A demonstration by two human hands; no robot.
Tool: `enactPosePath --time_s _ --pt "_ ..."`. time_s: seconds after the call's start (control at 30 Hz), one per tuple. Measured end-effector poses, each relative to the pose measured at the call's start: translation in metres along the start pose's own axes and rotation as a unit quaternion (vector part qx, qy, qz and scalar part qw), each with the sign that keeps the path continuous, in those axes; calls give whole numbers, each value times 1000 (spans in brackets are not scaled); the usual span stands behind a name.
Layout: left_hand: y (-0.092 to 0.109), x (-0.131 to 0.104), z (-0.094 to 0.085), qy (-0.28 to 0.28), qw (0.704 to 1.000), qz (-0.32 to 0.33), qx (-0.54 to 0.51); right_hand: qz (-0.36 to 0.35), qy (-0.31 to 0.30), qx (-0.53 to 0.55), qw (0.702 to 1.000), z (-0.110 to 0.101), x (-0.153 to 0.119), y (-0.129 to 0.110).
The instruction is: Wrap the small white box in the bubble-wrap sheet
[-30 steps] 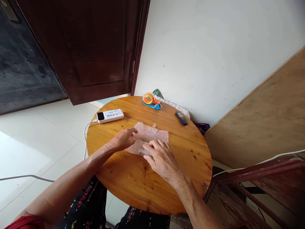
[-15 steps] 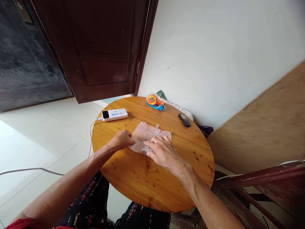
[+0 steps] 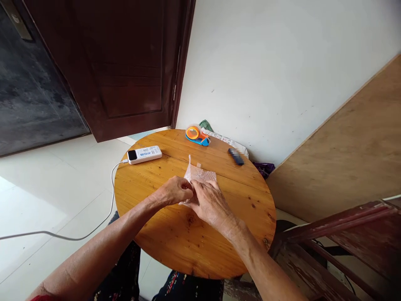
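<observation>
A sheet of clear bubble wrap (image 3: 205,174) lies on the round wooden table (image 3: 156,179), its left part lifted and folded over toward the right. Pinched closed on this left edge is my left hand (image 3: 175,190). My right hand (image 3: 210,203) bears down on the wrap from the right, fingers bent and closed over the folded part, its fingertips against those of the left. The fingers of both hands hide the middle of the wrap and anything inside it. A small piece of tape (image 3: 198,165) shows at the wrap's far edge.
Toward the back stands an orange and blue tape dispenser (image 3: 198,135). A white device (image 3: 144,154) with a cable (image 3: 112,196) sits at the left edge. At the right lies a dark, blurred-out object (image 3: 236,156). Behind the table is a white wall (image 3: 266,83).
My left hand has moved right, carrying the left edge of the bubble wrap over toward my right hand. The hands now meet. The whole view has shifted slightly.
</observation>
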State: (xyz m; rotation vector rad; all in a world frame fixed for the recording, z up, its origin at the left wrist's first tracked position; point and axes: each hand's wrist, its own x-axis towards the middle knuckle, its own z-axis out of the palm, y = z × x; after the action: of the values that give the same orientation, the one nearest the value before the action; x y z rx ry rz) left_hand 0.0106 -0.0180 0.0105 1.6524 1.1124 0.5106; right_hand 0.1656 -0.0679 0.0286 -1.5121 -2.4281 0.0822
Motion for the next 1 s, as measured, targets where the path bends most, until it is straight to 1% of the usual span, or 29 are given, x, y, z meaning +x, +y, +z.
enactPosePath --time_s 0.07,0.1,0.17,0.2,0.27,0.3,0.37,0.43,0.47,0.53,0.6,0.63,0.73,0.87,1.0 --pt "5 -4 -5 -23 998 24 53 15 40 54 998 -7 -14 9" --pt "8 -6 -8 -32 996 31 78 43 69 80 993 -10 -23 17" --pt "15 -9 -14 -53 991 39 120 148 129 127 972 -12 -46 35" --pt "18 -10 -16 -68 987 48 140 206 138 152 957 -10 -57 44" --pt "22 -9 -16 -92 978 67 177 297 119 203 926 -3 -78 59" --pt "22 -8 -15 -92 973 73 197 322 109 232 911 2 -84 63" --pt "20 -6 -10 -61 965 84 240 355 91 289 884 13 -90 64" --pt "15 -4 -2 -6 952 106 288 365 89 323 869 22 -85 60" --pt "12 -3 1 17 942 127 309 361 94 326 869 25 -80 58" --pt "7 -1 6 41 926 168 334 341 115 308 881 30 -68 53" --pt "2 1 8 40 920 192 340 330 133 280 891 33 -57 51" --pt "0 2 9 37 919 198 339 333 137 276 891 34 -52 51" --pt "-4 7 9 32 921 208 329 342 150 308 875 41 -45 48" --pt "-6 11 9 17 925 212 315 325 202 371 846 45 -40 37" --pt "-2 10 9 9 928 202 312 300 228 401 835 43 -33 24"
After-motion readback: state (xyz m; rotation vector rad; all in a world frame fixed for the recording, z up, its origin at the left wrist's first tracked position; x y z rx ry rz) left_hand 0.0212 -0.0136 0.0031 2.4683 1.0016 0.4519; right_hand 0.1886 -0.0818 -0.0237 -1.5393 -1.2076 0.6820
